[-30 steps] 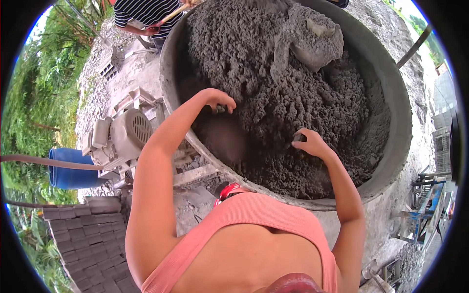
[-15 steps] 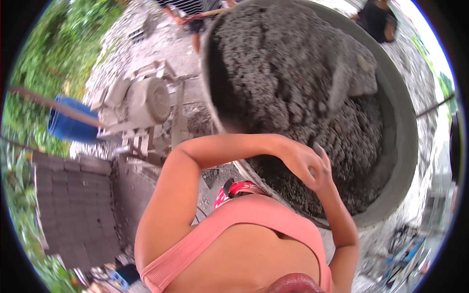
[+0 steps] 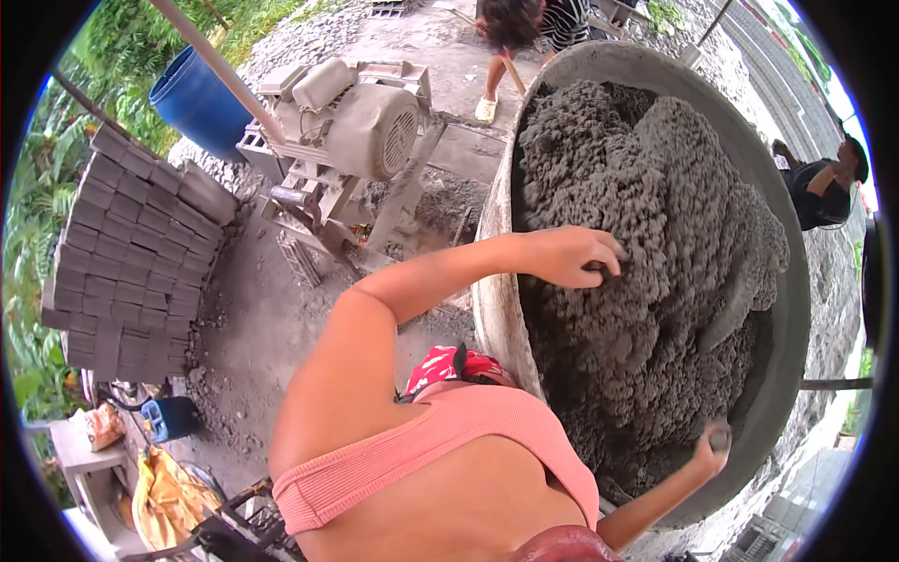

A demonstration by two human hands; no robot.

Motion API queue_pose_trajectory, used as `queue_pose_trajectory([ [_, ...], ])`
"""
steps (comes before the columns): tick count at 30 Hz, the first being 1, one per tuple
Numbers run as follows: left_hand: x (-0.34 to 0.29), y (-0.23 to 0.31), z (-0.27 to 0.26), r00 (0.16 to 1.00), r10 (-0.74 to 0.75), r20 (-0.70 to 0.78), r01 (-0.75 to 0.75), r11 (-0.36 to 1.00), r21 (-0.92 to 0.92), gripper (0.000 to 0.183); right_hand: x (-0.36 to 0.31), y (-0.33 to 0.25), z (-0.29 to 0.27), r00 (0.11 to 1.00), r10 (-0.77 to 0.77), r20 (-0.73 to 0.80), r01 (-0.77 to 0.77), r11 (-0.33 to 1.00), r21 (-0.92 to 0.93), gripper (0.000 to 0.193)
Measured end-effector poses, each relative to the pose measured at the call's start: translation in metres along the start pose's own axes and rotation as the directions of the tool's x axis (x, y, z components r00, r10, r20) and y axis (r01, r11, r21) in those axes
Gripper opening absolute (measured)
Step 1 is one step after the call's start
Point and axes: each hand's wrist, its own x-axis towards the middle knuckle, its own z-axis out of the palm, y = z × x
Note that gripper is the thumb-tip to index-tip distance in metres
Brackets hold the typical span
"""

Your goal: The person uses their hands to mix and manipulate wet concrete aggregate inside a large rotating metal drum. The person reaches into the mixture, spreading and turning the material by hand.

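A big round grey mixer pan (image 3: 785, 348) holds a heaped, crumbly dark grey cement mix (image 3: 646, 215). My left hand (image 3: 571, 255) reaches across the pan's left rim, its fingers curled and pressed into the side of the heap. My right hand (image 3: 712, 448) is low in the pan near the front rim, closed in a fist around a small dark lump of the mix. My pink top and both forearms fill the lower middle of the view.
A grey electric motor (image 3: 365, 117) on a frame stands left of the pan, with a blue barrel (image 3: 201, 98) and a slanted pole (image 3: 215, 66) behind it. Stacked grey paving blocks (image 3: 131, 244) sit at left. Other people stand behind the pan (image 3: 534, 23) and to its right (image 3: 824, 187).
The view has swung left. My hands were together at the near rim; now the left has reached up onto the heap and the right has dropped to the pan's front edge.
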Motion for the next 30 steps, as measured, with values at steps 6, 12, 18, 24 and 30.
queue_pose_trajectory([
  [6,-0.024,0.000,0.008,0.992,0.093,-0.090,-0.088,0.994,0.059,0.027,-0.017,-0.084,-0.008,0.799,-0.601,-0.021,0.506,0.690,-0.518,0.029],
  [12,-0.043,-0.023,-0.003,0.875,0.354,-0.330,-0.238,0.908,0.344,0.039,-0.074,0.289,0.209,0.608,-0.009,0.794,0.751,-0.320,-0.578,0.036],
  [18,-0.053,-0.045,-0.007,0.851,0.278,-0.446,-0.109,0.924,0.368,0.050,-0.138,0.579,0.242,0.355,0.204,0.912,0.931,-0.162,-0.326,0.040],
  [24,-0.104,-0.129,-0.006,0.833,0.046,-0.552,0.050,0.986,0.159,0.036,-0.110,0.596,0.152,0.173,0.642,0.747,0.950,-0.309,0.045,0.034],
  [30,-0.088,-0.106,-0.050,0.888,0.198,-0.416,-0.069,0.950,0.305,0.038,-0.104,0.494,0.126,0.216,0.636,0.741,0.956,-0.291,-0.030,0.031],
])
